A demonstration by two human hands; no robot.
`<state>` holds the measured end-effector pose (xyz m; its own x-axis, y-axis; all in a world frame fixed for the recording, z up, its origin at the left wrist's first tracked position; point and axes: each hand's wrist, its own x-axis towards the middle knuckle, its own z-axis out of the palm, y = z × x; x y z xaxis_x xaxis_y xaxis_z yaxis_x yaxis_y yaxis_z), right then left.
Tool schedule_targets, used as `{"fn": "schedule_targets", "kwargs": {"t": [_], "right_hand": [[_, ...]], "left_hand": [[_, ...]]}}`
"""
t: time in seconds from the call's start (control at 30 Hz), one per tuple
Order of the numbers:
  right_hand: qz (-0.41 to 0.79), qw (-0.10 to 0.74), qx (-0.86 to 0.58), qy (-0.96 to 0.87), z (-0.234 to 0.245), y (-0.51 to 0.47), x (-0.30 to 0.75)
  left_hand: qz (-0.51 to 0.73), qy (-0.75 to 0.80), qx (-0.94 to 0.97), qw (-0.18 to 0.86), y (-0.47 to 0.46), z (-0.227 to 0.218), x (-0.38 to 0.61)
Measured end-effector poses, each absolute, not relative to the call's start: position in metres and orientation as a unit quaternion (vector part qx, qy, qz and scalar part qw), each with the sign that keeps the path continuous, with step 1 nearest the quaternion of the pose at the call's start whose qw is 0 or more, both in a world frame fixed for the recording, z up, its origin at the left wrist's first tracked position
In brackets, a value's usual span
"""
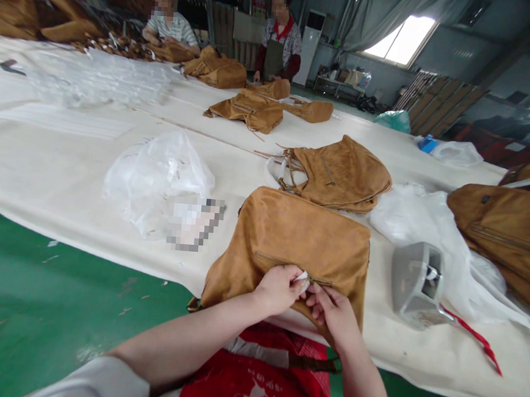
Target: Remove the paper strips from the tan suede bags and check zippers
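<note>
As left hand (279,288) pinches one white tag (303,277), right hand (332,314) pinches zipper (282,263) on one bag (299,229).

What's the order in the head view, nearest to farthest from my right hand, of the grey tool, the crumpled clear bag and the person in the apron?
1. Grey tool, just right of the right hand.
2. Crumpled clear bag, across on the left.
3. Person in the apron, far back across the table.
</note>
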<state>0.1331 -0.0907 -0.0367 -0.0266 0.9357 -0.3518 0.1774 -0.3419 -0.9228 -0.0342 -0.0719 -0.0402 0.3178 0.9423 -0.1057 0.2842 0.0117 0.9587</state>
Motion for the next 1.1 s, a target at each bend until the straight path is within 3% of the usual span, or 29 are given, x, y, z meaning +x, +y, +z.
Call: {"fn": "schedule_targets", "kwargs": {"t": [0.2, 0.43, 0.67, 0.87, 1.1], "right_hand": [[0.544, 0.386, -0.604, -0.436, -0.042, -0.088, 0.120], [0.508, 0.438, -0.613, -0.417, -0.047, -0.091, 0.113], [0.495, 0.440, -0.590, -0.462, -0.036, -0.091, 0.113], [0.472, 0.428, -0.586, -0.500, -0.034, -0.093, 0.119], [0.573, 0.373, -0.568, -0.458, -0.045, -0.086, 0.119]], "left_hand": [[0.332, 0.489, 0.630, 0.504, -0.073, -0.039, -0.033], [0.365, 0.526, 0.712, 0.288, -0.085, -0.033, -0.036], [0.326, 0.516, 0.759, 0.227, -0.089, -0.029, -0.037], [0.330, 0.518, 0.753, 0.238, -0.083, -0.026, -0.038], [0.372, 0.509, 0.649, 0.427, -0.073, -0.027, -0.038]]}}
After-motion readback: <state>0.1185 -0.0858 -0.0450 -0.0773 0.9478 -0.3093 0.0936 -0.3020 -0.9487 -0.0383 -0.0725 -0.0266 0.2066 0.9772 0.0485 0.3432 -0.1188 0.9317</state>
